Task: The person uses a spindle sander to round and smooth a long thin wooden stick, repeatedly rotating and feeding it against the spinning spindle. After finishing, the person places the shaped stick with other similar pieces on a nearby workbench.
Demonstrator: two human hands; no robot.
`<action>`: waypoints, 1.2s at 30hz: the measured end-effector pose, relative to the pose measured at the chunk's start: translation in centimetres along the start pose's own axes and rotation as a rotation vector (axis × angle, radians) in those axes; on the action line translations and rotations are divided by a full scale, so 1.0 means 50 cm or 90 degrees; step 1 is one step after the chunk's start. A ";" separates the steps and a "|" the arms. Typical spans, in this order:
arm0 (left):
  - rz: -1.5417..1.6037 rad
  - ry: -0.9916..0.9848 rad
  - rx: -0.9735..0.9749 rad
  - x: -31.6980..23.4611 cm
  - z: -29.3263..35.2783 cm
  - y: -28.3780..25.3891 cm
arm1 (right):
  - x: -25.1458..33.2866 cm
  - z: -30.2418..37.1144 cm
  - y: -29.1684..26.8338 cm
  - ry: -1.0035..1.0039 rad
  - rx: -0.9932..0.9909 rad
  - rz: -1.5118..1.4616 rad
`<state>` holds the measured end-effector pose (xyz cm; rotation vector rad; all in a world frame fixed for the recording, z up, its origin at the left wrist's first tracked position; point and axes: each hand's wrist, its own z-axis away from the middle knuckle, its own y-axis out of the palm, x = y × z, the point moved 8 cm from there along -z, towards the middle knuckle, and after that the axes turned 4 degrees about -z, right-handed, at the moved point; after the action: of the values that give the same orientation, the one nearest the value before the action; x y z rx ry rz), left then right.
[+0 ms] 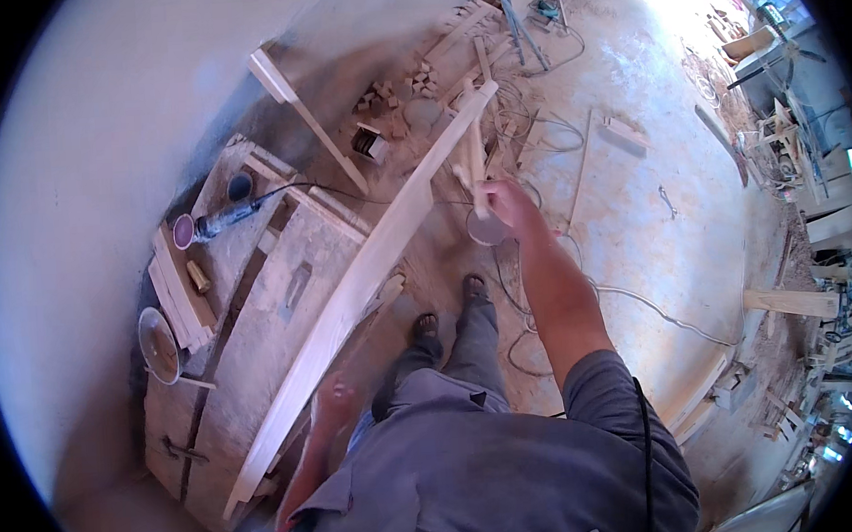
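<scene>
A long pale wooden board (350, 284), wider in its middle, runs aslant across the workbench (277, 279) and past its far end. My left hand (335, 398) is close to the near side of the board, low at the left of my body. Motion smears its fingers, and whether it touches the board I cannot tell. My right arm reaches forward past the board. The fingers of my right hand (508, 207) are closed beside a round greyish disc (488, 229) and the end of a pale wooden piece. What they grip is partly hidden.
On the bench lie a corded power tool (231, 216) with a round pink disc, stacked wood pieces (179, 289) and a round shallow dish (159, 345). Wood offcuts (421, 78) and looping cables (559, 134) lie on the dusty floor. A spanner (668, 202) lies farther right.
</scene>
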<state>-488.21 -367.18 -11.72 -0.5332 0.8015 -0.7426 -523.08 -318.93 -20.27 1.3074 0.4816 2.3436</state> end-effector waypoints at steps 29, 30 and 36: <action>0.022 -0.202 0.018 -0.015 0.154 0.330 | -0.281 -0.054 -0.252 -0.336 0.253 1.013; 0.108 -0.169 -0.103 -0.093 0.152 0.236 | -0.232 -0.083 -0.208 -0.429 0.253 0.949; 0.324 -0.397 -0.289 0.015 0.309 0.314 | -0.196 0.165 0.236 -0.269 0.387 0.832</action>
<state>-469.55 -355.56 -13.50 -0.8674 0.4754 0.0981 -513.53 -333.19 -17.47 3.0138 0.1847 2.7199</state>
